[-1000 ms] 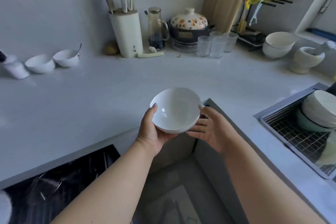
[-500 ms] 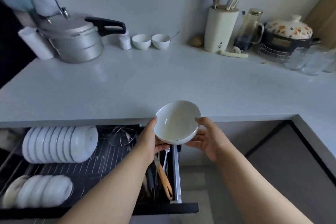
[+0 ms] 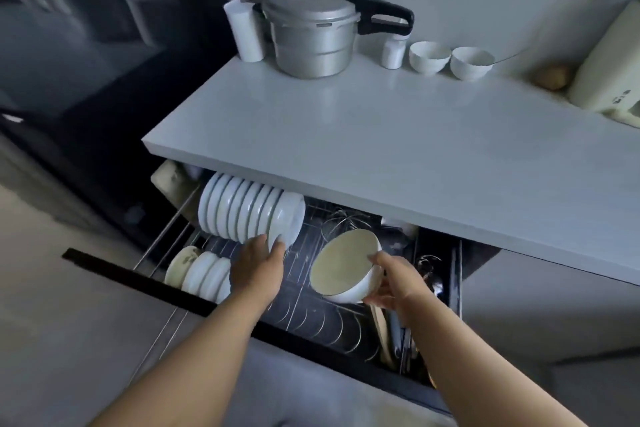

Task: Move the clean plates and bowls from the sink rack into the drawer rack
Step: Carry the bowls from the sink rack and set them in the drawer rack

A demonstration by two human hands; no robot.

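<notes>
Bowl [image 3: 343,265] sits tilted in your right hand [image 3: 391,282], fingers curled under its rim & base, held over the drawer rack [image 3: 311,291], w/ its mouth facing left toward the stack. Your left hand [image 3: 256,267] reaches to the row of upright bowls [image 3: 249,213] at the rack's back, fingertips touching the lower edge of the nearest one; can't tell if it grips. A second row of dishes [image 3: 202,274] stands at front left. Pressure cooker [image 3: 311,35] & two small bowls [image 3: 450,59] stand on the counter [image 3: 398,135] above.

Dim, soft daylight (left edge motion-blurred), wide-angle bending at borders.
</notes>
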